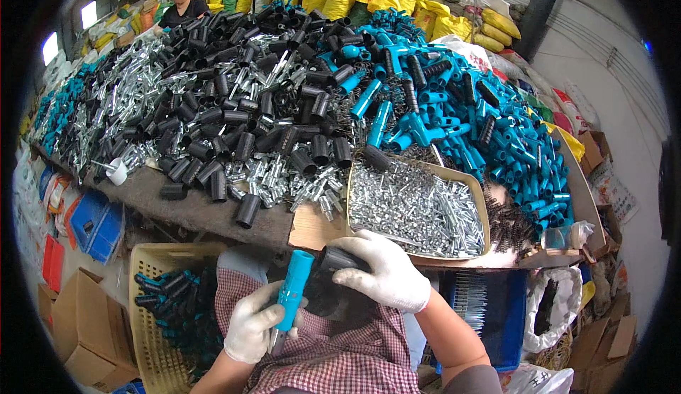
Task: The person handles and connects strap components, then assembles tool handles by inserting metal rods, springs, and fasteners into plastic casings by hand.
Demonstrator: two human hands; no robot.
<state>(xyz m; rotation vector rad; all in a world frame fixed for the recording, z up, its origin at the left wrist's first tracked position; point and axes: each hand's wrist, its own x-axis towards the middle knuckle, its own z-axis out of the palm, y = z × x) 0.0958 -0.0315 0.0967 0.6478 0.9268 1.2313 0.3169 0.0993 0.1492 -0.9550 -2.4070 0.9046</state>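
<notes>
Teal tube (295, 284): above your checked apron (340, 362), near-upright in your left hand's (250, 323) closed grip, likely keeping its top free
Black sleeve (339, 258): your right hand's (386, 273) grip holds it, beside the tube
Tray (484, 218): worktop's (145, 192) near edge, probably for reach
Writing: red print, white sack (472, 52)

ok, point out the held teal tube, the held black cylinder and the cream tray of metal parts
Teal tube (294, 286): head view, middle of its side.
Black cylinder (334, 258): head view, exposed side.
Cream tray (485, 220): head view, right rim.
</notes>
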